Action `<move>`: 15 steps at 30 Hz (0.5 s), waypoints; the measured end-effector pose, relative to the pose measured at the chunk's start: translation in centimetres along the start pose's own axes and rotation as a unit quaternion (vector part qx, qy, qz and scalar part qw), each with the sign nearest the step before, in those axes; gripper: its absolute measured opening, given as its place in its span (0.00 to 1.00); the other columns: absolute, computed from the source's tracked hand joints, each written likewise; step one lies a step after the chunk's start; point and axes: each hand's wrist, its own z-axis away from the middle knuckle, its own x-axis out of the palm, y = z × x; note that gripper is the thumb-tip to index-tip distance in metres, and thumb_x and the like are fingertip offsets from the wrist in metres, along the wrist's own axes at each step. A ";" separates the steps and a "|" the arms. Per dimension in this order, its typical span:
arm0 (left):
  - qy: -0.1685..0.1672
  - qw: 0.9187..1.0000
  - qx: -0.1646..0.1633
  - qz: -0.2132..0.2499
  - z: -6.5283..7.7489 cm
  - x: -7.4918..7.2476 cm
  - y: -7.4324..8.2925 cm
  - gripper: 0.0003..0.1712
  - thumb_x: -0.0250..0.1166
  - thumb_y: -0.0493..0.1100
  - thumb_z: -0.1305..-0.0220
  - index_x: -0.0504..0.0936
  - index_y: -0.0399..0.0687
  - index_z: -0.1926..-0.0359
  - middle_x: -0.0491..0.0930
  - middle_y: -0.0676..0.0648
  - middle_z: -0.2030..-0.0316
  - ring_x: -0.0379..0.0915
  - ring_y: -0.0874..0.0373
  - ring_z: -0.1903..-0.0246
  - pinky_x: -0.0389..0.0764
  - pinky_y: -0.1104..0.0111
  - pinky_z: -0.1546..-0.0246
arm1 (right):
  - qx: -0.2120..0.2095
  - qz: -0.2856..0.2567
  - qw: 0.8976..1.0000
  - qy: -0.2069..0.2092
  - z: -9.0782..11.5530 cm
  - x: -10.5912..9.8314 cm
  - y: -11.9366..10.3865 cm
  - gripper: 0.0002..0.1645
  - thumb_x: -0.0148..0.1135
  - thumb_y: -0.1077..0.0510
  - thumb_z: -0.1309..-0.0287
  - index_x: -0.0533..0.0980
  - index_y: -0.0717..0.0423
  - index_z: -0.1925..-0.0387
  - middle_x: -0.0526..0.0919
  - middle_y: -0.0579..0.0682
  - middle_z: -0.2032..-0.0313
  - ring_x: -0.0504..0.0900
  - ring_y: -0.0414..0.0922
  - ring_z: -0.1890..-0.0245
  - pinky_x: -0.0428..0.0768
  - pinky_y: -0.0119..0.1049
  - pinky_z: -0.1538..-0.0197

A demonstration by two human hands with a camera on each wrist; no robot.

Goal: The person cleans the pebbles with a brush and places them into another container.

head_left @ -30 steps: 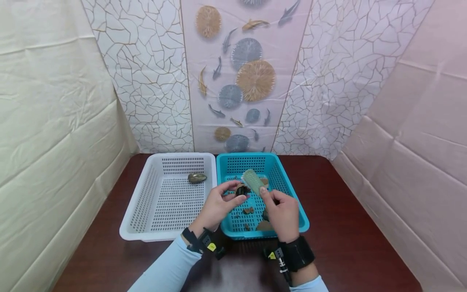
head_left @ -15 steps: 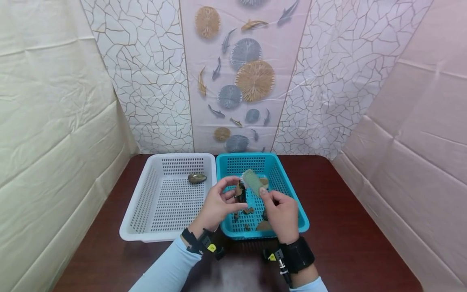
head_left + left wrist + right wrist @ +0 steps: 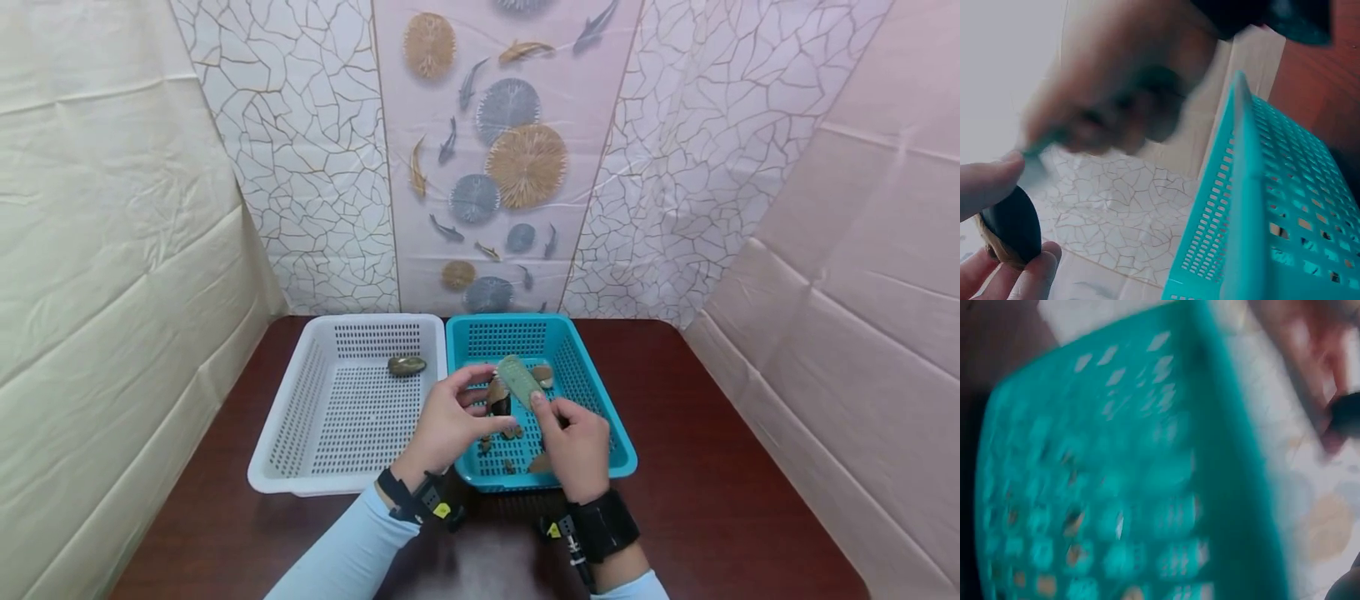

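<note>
In the white basket (image 3: pixel 352 421) lies an olive-brown shell (image 3: pixel 407 366). The left hand (image 3: pixel 442 421) pinches a dark shell (image 3: pixel 1016 222) over the teal basket (image 3: pixel 510 482). The green brush (image 3: pixel 519 382), gripped in the right hand (image 3: pixel 579 446), has just dipped nearer, seemingly close enough to scrub; contact I can't tell.

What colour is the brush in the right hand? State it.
The brush in the right hand is pale, greyish green, seen best in the head view.
</note>
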 end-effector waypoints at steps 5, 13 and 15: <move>-0.014 0.999 -0.010 -0.029 0.2 0.0 -0.1 0.39 0.85 0.40 0.38 0.82 0.54 0.27 0.81 0.47 0.32 0.85 0.48 0.39 0.87 0.57 0.42 | 0.026 0.005 0.999 0.028 0.3 -0.3 0.6 0.33 0.71 0.50 0.23 0.69 0.46 0.87 0.62 0.41 0.87 0.60 0.40 0.86 0.59 0.40 0.81; -0.040 0.998 -0.009 -0.041 0.2 0.0 -0.3 0.41 0.84 0.41 0.37 0.79 0.46 0.25 0.83 0.42 0.36 0.88 0.49 0.49 0.90 0.58 0.48 | -0.015 0.007 1.000 -0.001 0.1 -0.1 0.4 0.33 0.71 0.47 0.23 0.69 0.42 0.86 0.62 0.39 0.86 0.61 0.40 0.85 0.59 0.39 0.80; -0.038 0.998 -0.013 -0.047 0.2 0.0 -0.6 0.41 0.84 0.41 0.37 0.80 0.46 0.25 0.82 0.43 0.34 0.87 0.49 0.48 0.90 0.58 0.48 | 0.000 0.024 1.000 -0.005 -0.2 -0.1 0.7 0.33 0.70 0.45 0.23 0.69 0.42 0.86 0.62 0.39 0.86 0.60 0.41 0.85 0.58 0.39 0.80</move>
